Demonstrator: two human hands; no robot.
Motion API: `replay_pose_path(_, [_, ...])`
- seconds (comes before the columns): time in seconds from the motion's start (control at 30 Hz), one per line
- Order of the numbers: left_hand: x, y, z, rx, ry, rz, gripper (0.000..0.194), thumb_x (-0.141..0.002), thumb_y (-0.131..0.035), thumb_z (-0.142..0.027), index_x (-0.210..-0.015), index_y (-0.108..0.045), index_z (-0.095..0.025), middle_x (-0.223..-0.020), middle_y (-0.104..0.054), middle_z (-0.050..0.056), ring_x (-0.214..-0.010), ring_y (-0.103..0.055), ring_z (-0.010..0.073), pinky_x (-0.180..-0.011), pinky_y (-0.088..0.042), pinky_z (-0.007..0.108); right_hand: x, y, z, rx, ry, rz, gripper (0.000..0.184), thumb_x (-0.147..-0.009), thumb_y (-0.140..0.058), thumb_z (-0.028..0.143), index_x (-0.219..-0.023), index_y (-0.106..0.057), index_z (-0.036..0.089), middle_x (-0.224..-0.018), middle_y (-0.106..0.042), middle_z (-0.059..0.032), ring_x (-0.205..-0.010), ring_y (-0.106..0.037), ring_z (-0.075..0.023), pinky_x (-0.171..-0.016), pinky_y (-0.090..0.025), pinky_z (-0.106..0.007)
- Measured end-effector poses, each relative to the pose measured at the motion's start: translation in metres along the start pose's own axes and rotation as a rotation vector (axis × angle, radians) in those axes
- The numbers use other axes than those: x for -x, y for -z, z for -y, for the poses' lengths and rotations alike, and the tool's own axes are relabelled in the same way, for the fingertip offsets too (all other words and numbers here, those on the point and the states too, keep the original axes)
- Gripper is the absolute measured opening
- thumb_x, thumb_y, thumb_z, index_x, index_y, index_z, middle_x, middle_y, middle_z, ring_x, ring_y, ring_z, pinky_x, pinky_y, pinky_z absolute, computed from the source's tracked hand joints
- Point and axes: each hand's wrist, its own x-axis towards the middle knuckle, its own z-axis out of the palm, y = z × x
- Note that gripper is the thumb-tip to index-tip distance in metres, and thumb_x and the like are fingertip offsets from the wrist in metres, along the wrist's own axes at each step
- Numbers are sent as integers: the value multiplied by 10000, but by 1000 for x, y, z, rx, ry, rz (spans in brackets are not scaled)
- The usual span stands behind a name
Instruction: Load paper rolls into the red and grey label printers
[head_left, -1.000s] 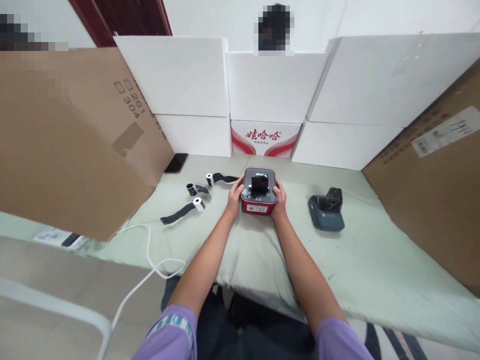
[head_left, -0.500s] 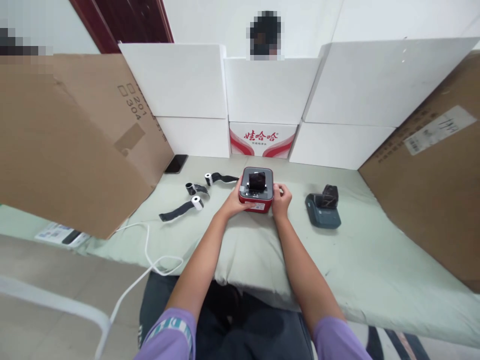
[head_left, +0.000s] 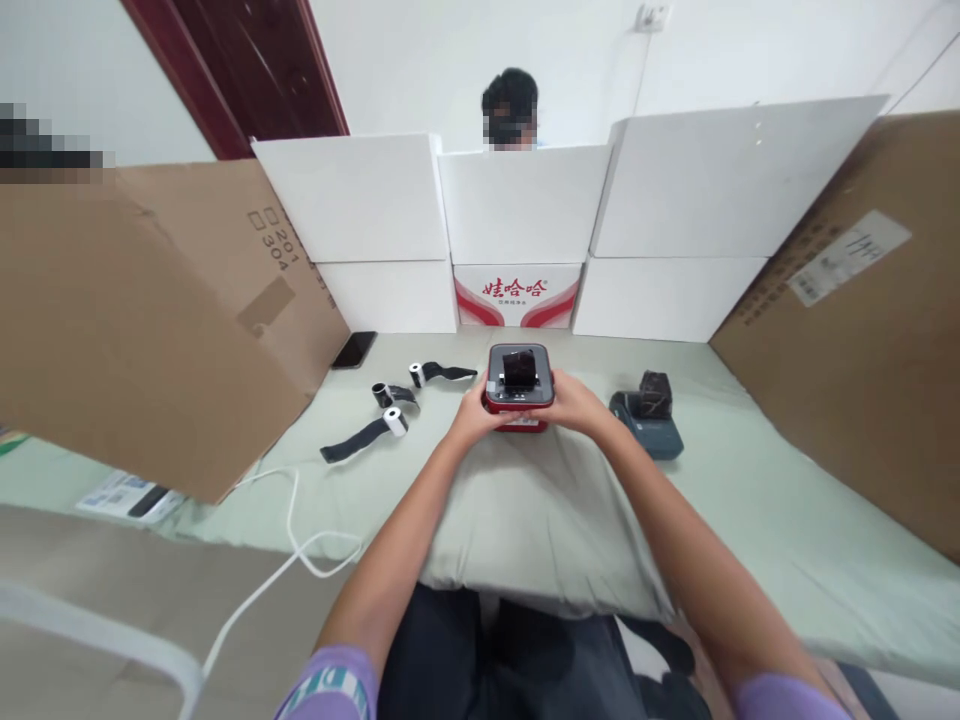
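Note:
A small red box-shaped device with a dark grey top (head_left: 518,398), which looks like a portable label printer, is held between both my hands at the middle of the table. A piece of black strip (head_left: 519,368) stands up from its top. My left hand (head_left: 474,412) wraps round its left side, thumb at the front. My right hand (head_left: 574,405) grips the right side, its thumb also across the front face. To the right sits a dark teal device (head_left: 651,435) with crumpled black strip (head_left: 655,395) on it.
Small rolls with black strips unrolled, such as a white roll (head_left: 394,421), lie left of the device. Farther left are a phone (head_left: 354,349) and a white cable (head_left: 300,540). White boxes (head_left: 525,205) wall the back; cardboard sheets stand left (head_left: 150,330) and right (head_left: 862,350). Behind is a person's head (head_left: 510,108).
My right hand has gone from the right edge, fingers curled, to wrapping the device's side with its thumb in front. My right forearm has swung outward. The camera view has tilted up slightly.

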Motion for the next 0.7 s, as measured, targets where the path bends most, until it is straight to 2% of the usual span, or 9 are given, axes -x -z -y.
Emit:
replay_pose_path(0.13, [-33, -27, -14, 32, -42, -2, 1055, -571, -944, -466, -1492, -494, -214, -1200, -736, 103, -1090, -690, 316, -1007, -534, 449, -20, 46, -5, 132, -5, -8, 617, -493, -958, 317, -1073, -776, 211, -995, -793, -25, -960, -722, -324, -869, -570, -425])
replay_pose_path(0.27, [-82, -68, -22, 108, -59, 2, 1174, -517, -965, -479, -1528, -448, -183, -1224, -729, 118, -1121, -681, 340, -1024, -524, 463, -54, 107, -18, 358, -161, 18, 426, -437, -977, 266, -809, -781, 196, -694, -724, -4, -821, -709, -292, -783, -566, -384])
replay_pose_path(0.4, [-117, -111, -18, 174, -50, 12, 1253, -494, -975, -479, -1554, -397, -145, -1297, -693, 143, -1220, -637, 370, -1095, -481, 468, -76, 157, -50, 508, -199, 108, 351, -447, -956, 290, -727, -763, 205, -605, -686, 22, -628, -654, -199, -616, -551, -313])
replay_pose_path(0.5, [-126, -140, -11, 184, -45, 35, 1249, -502, -972, -479, -1552, -389, -136, -1363, -651, 162, -1279, -600, 373, -1136, -449, 472, -72, 174, -78, 444, -332, 95, 336, -417, -965, 234, -660, -740, 176, -531, -652, 12, -515, -587, -163, -530, -530, -309])
replay_pose_path(0.6, [-126, -164, -3, 233, -7, 44, 1296, -519, -969, -475, -1584, -315, -135, -1438, -593, 184, -1347, -547, 375, -1169, -416, 490, -60, 176, -93, 273, -502, -67, 382, -351, -968, 114, -634, -713, 148, -497, -632, -5, -471, -558, -159, -505, -534, -331])
replay_pose_path(0.7, [-122, -179, 3, 323, 29, 37, 1339, -540, -957, -507, -1613, -233, -163, -1547, -483, 188, -1440, -451, 380, -1211, -361, 516, -46, 176, -95, 135, -579, -131, 473, -367, -957, 96, -783, -734, 130, -626, -719, -50, -483, -577, -162, -494, -533, -328])
